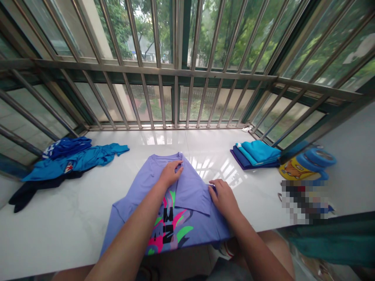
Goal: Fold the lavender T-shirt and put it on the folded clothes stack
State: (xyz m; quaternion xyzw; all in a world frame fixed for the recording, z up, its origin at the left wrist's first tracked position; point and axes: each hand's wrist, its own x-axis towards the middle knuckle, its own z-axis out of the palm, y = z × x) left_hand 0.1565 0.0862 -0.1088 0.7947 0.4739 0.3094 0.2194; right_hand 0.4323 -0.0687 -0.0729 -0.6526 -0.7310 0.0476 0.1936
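While the left hand (172, 173) curls over the shirt (183, 224) on the ledge (58, 234) and the right hand (224, 195) bends at its edge, grips unclear, one sleeve (191, 191) lies folded in, one out; stack (258, 154) folded, pile (77, 160) crumpled.

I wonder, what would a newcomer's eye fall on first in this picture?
Probably the purple shirt with its vivid pink-and-green print, front and centre on the white surface, the left hand near its collar and the right hand at its side. Next might come the rumpled blue clothes at the picture's left and the folded stack at right, beside a yellow-and-blue container.
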